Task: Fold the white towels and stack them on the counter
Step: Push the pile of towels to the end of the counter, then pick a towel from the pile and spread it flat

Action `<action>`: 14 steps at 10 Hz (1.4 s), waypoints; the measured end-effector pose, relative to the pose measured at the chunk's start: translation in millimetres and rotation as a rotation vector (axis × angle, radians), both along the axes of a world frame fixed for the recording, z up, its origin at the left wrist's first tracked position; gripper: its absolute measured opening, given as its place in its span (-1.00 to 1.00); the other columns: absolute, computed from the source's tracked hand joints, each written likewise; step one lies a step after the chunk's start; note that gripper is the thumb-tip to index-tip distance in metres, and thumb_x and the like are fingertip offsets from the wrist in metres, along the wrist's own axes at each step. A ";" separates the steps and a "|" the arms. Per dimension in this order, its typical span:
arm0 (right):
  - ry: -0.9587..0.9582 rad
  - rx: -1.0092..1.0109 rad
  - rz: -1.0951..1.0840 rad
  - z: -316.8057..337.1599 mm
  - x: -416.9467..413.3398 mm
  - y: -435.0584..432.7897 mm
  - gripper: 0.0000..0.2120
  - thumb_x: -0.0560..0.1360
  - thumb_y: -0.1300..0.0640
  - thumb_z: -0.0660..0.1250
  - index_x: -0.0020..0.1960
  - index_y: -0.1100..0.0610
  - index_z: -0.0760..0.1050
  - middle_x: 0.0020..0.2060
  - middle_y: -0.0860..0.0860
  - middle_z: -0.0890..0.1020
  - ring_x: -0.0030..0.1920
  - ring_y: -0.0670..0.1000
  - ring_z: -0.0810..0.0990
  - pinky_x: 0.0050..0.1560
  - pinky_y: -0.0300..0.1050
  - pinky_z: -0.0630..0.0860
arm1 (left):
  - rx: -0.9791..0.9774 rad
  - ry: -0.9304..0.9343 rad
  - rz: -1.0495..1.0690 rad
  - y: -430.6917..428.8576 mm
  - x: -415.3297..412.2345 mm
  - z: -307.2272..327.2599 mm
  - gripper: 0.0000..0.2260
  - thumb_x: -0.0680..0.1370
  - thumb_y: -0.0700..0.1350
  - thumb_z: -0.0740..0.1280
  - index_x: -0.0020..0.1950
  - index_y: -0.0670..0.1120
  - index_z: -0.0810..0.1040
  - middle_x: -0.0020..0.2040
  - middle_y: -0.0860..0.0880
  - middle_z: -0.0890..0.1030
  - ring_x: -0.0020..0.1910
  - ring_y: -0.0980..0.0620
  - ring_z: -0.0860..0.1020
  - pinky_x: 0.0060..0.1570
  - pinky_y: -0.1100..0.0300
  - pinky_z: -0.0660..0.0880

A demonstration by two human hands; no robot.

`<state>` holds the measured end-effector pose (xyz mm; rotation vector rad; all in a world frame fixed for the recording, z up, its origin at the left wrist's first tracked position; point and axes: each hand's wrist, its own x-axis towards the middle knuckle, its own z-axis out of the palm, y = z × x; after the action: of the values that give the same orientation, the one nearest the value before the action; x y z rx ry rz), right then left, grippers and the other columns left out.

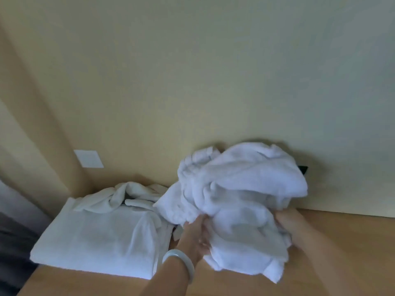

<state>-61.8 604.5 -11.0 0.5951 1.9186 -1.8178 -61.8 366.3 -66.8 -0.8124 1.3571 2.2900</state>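
The crumpled towel (239,195) is a white, bunched mass held up between both hands over the middle of the desk (342,253), close to its back edge. It has no clean outline. Its bulk stands taller than it is wide, the rounded top swelling toward the wall (213,71) and a loose tail hanging down at the lower right toward the desk's front edge. Whether that tail touches the wood cannot be told, and no hem or corner can be picked out in the blur.

The left hand (195,233) comes up from below, its fingers curled into the lower left of the cloth and gripping a fold. A pale bracelet (178,263) sits on that wrist. The right hand (287,221) holds the right side of the bundle. It is blurred, its fingers tucked into the folds and mostly hidden, closed on the cloth rather than spread.

Just left of the bundle, a folded towel (96,238) lies flat as a rectangle at the desk's left end, its long sides running from the front edge toward the back left corner. On its far part rests a loose towel (115,197), twisted and unfolded, reaching toward the held bundle.

A white plate (88,158) is on the wall above the back left corner. A small dark object (303,168) shows past the bundle's right side, against the wall.
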 end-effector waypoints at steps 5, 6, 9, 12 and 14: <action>0.493 1.137 0.366 -33.2 -18.0 -122.8 -0.37 0.50 -0.40 -0.19 0.45 -0.30 -0.41 0.56 -0.09 -0.23 0.55 0.15 -0.16 0.40 0.42 0.02 | -0.086 0.003 -0.072 -98.7 0.7 52.1 -0.41 0.59 0.15 0.28 0.57 0.16 0.14 0.44 -0.01 0.35 0.36 -0.26 0.41 0.05 -0.18 0.57; 0.315 1.221 0.456 -68.7 -26.1 -133.3 -0.29 0.36 -0.46 -0.29 0.36 -0.28 -0.55 0.52 -0.09 -0.37 0.53 0.19 -0.29 0.41 0.45 -0.12 | -0.332 0.113 -0.133 -123.9 -21.3 46.6 -0.48 0.64 0.10 0.22 0.56 0.20 0.12 0.51 0.05 0.27 0.42 -0.16 0.34 0.12 -0.02 0.52; 0.198 1.293 0.472 -39.3 -44.8 -153.8 -0.29 0.51 -0.39 -0.12 0.56 -0.11 -0.17 0.56 -0.05 -0.20 0.55 0.21 -0.18 0.44 0.40 -0.05 | -1.763 0.165 -0.659 -245.6 -106.8 -11.0 -0.26 0.56 0.21 0.27 0.60 0.08 -0.07 0.59 -0.14 -0.01 0.56 -0.23 -0.06 0.45 -0.24 0.11; 0.976 0.871 0.247 -4.4 -43.4 -235.3 -0.41 0.45 0.13 0.45 0.42 0.06 0.31 0.43 -0.06 0.28 0.40 -0.05 0.22 0.26 -0.29 0.29 | -1.309 0.401 -0.457 -246.7 -130.0 29.5 -0.77 0.60 -0.24 0.20 0.23 -0.11 0.49 0.07 -0.11 0.61 0.02 -0.12 0.55 -0.07 0.23 0.40; 0.745 0.306 0.139 52.2 -89.5 -263.1 -0.43 0.27 0.04 0.55 0.22 -0.02 0.42 -0.04 -0.15 0.60 0.01 -0.24 0.59 -0.13 -0.38 0.47 | -0.646 1.082 -0.449 -170.2 -96.3 172.7 -0.69 0.45 -0.47 0.11 -0.04 -0.11 0.47 -0.23 -0.01 0.52 -0.25 0.10 0.45 -0.24 0.29 0.39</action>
<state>-151.3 341.4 41.2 -0.1786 2.6611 -1.8125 -158.2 196.1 105.8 0.7220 2.4413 1.9019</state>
